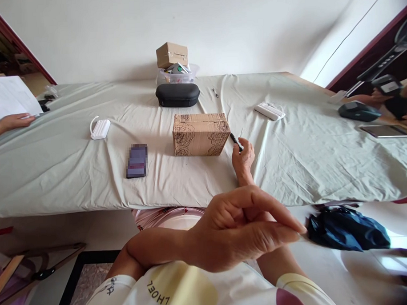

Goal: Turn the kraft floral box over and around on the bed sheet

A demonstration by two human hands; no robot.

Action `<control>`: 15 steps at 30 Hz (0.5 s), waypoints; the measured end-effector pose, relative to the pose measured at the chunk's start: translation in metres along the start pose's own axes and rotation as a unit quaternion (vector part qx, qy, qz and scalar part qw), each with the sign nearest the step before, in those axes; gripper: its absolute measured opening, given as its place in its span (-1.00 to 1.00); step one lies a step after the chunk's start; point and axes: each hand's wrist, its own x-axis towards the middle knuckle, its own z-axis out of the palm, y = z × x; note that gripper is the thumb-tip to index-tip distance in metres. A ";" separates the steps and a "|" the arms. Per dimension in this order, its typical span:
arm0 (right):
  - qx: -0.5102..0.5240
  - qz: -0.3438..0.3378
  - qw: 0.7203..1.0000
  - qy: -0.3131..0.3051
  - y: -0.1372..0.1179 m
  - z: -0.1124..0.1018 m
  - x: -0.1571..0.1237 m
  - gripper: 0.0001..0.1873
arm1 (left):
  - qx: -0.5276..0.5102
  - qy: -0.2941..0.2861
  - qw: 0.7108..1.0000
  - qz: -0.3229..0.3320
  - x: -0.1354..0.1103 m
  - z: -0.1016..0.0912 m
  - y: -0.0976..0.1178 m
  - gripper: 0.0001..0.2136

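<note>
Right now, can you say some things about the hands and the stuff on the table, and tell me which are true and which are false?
1. The right hand holds a black pen beside the box. True.
2. The phone lies on top of the box. False: it lies flat on the cloth, left of the box.
3. The box has scribbles drawn on it. True.
4. The left hand holds a cup. False: it is raised near the camera with nothing in it.
5. The black case sits farther away than the box. True.
</note>
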 end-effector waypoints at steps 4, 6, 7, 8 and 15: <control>0.053 -0.051 0.996 0.048 -0.007 -0.007 -0.001 -0.68 | 0.001 0.023 0.999 0.024 0.008 -0.006 -0.003 -0.69; 0.067 -0.062 0.994 0.063 -0.012 -0.010 -0.001 -0.71 | 0.005 0.037 0.999 0.031 0.012 -0.007 -0.003 -0.65; 0.070 -0.065 0.993 0.067 -0.014 -0.012 -0.001 -0.72 | 0.009 0.042 0.998 0.035 0.013 -0.007 -0.003 -0.63; 0.072 -0.067 0.993 0.068 -0.017 -0.014 -0.001 -0.72 | 0.015 0.046 0.998 0.039 0.013 -0.008 -0.003 -0.62; 0.067 -0.097 0.993 0.006 -0.053 -0.031 0.003 -0.66 | 0.085 0.084 0.987 0.106 0.014 -0.020 -0.006 -0.67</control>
